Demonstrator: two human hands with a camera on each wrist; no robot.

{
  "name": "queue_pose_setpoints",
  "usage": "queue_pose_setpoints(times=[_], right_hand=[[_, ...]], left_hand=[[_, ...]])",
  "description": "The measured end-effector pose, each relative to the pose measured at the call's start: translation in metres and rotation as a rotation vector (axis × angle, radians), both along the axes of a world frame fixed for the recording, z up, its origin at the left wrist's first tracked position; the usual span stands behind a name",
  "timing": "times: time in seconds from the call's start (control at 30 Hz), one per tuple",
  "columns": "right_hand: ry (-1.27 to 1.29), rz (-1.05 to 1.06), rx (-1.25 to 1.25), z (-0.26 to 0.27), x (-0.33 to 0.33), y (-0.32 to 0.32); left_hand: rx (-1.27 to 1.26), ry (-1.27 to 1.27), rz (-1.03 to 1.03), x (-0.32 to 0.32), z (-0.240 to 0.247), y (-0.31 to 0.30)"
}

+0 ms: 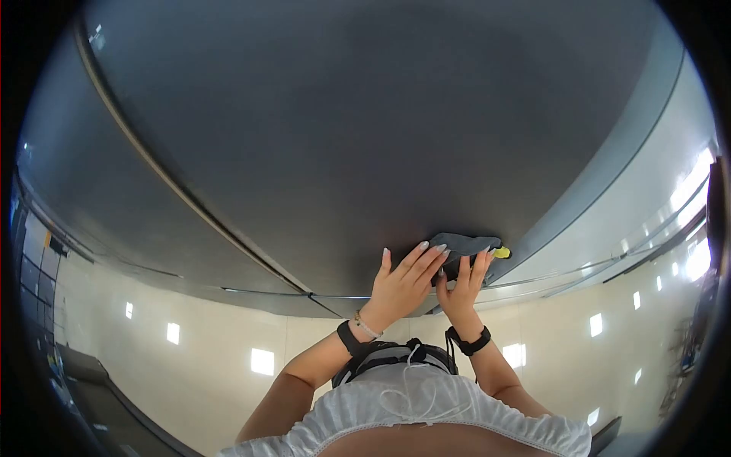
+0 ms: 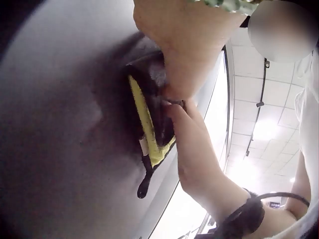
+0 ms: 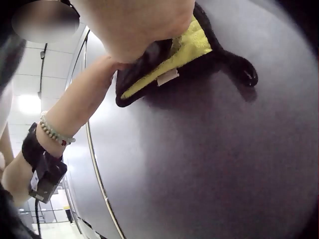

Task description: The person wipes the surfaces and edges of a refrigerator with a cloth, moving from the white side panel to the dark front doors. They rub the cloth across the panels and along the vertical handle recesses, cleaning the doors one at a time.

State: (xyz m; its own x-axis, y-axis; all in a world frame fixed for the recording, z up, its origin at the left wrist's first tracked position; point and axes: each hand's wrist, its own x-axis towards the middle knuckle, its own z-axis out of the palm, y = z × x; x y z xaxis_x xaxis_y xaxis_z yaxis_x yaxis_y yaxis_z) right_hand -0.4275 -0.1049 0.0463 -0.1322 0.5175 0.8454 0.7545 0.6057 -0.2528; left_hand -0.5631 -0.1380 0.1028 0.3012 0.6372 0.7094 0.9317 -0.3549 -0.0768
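Observation:
A dark grey cloth [image 1: 464, 244] with a yellow underside lies folded on a large dark grey panel [image 1: 343, 137]. My left hand [image 1: 403, 286] rests on the cloth's left part with its fingers extended. Close beside it, my right hand [image 1: 461, 293] touches the cloth's lower right part, its fingers mostly straight. The left wrist view shows the yellow edge [image 2: 143, 112] and a dark loop [image 2: 144, 185] hanging off a corner. In the right wrist view a small pale tag [image 3: 168, 77] sticks out from the cloth's border. The palms and part of the cloth are hidden.
A metal seam [image 1: 190, 198] runs down the panel's left side, and a curved lighter edge [image 1: 609, 167] bounds it at the right. Pale floor [image 1: 198, 365] shows below. A dark bench-like object [image 1: 114, 404] stands at the lower left.

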Motion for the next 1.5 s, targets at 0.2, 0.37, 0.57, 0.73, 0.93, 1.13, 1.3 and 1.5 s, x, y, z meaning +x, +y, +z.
queue_pose_setpoints(times=[0.2, 0.37, 0.57, 0.73, 0.93, 1.13, 1.3, 1.5], right_hand=[[0.015, 0.079, 0.070, -0.010, -0.005, 0.010], [-0.042, 0.170, 0.071, -0.011, -0.052, 0.008], [-0.101, 0.158, 0.120, 0.016, -0.124, -0.003], [-0.150, 0.142, 0.156, -0.005, -0.141, -0.008], [-0.282, 0.212, 0.049, -0.069, -0.125, -0.015], [-0.331, 0.213, -0.085, -0.038, -0.121, -0.032], [-0.179, 0.136, 0.112, 0.035, -0.131, -0.019], [-0.249, 0.078, 0.169, -0.015, -0.134, -0.007]], left_hand=[[-0.036, -0.108, 0.114, 0.011, 0.003, -0.008], [-0.086, -0.149, 0.202, -0.039, 0.003, -0.025], [-0.093, -0.271, 0.181, -0.098, 0.001, -0.042], [-0.120, -0.374, 0.112, -0.119, -0.028, -0.039], [-0.159, -0.323, 0.071, -0.127, -0.104, -0.037], [-0.131, -0.372, 0.046, -0.123, -0.102, -0.038], [0.064, -0.401, 0.011, -0.121, -0.015, -0.028], [0.170, -0.339, 0.086, -0.122, -0.088, -0.001]])
